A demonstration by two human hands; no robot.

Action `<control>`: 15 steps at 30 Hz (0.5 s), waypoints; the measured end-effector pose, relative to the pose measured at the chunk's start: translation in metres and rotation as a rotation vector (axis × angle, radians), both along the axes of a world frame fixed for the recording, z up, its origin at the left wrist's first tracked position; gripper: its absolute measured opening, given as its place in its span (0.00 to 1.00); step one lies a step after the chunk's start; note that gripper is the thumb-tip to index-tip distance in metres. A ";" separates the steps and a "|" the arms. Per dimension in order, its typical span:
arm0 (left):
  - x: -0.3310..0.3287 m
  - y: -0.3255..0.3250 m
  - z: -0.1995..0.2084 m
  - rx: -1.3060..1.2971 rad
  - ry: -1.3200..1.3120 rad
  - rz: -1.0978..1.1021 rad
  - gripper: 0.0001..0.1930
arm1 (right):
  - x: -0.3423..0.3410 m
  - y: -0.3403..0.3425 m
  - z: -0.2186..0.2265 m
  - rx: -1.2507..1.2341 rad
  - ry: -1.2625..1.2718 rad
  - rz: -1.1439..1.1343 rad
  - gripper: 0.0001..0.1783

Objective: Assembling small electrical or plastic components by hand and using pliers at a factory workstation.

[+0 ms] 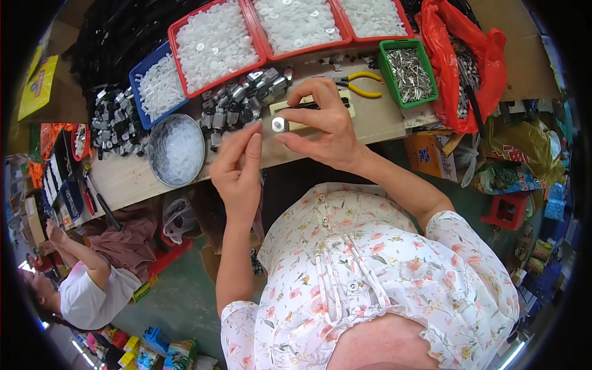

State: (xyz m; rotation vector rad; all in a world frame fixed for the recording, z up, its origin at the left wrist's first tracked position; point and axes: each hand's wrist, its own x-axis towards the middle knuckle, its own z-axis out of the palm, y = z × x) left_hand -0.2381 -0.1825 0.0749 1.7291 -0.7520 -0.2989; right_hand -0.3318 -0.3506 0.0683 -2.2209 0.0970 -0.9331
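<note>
In front of my body, my right hand (327, 126) pinches a small silvery block-shaped part (279, 125) between thumb and forefinger, its pale face turned up. Close on its left is my left hand (237, 172), slightly blurred, with thumb and forefinger drawn nearly together; anything between those tips is too small to make out. Partly behind my right hand lies a cream-coloured block (343, 106) with a dark strip on it. A heap of silver-and-black metal parts (237, 102) sits on the bench just beyond my left hand.
Red trays (216, 46) of white plastic pieces line the back. A blue tray (159, 83) and a metal bowl (176, 150) stand left. Yellow-handled pliers (364, 84), a green bin of metal pins (407, 74) and a red bag (468, 55) are right. Another person (92, 290) sits far left.
</note>
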 end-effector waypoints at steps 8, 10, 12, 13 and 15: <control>-0.010 -0.024 -0.013 -0.462 1.160 -0.079 0.13 | -0.011 -0.006 -0.001 0.190 0.002 0.078 0.22; -0.009 -0.027 -0.015 -0.440 1.105 -0.065 0.13 | -0.015 -0.014 0.001 0.140 0.027 0.073 0.21; -0.009 -0.031 -0.013 -0.317 0.820 0.013 0.13 | -0.017 -0.020 0.004 0.089 0.055 0.070 0.19; -0.009 -0.032 -0.012 -0.317 0.822 0.011 0.13 | -0.017 -0.022 0.007 -0.063 0.065 0.048 0.18; -0.011 -0.034 -0.009 -0.267 0.680 -0.004 0.11 | -0.017 -0.024 0.009 -0.219 0.077 0.027 0.16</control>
